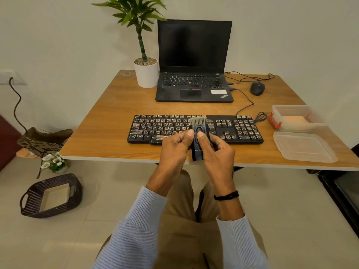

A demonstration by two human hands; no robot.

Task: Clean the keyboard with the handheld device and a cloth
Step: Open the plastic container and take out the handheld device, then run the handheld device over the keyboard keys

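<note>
Holding the small black handheld device with a grey brush top [197, 152] are both hands, just over the near edge of the brown wooden desk [108, 121]. The left hand [174, 150] is pinching its left side w/ curled fingers & thumb. The right hand [216, 152] is wrapping round its right side, thumb sitting on the oval button. The device is standing up, brush end pointing away from the person. The long black dusty keyboard [165, 129] is lying flat on the desk, right past the brush. It is stretching left to right, so across the device's long line. Both hands are abt equally near it. Next move, I think: tipping the brush fwd & down onto the keys. A clear plastic box with red clips [281, 113] is sitting to the right w/ sth orange inside, maybe the cloth; can't tell.
</note>
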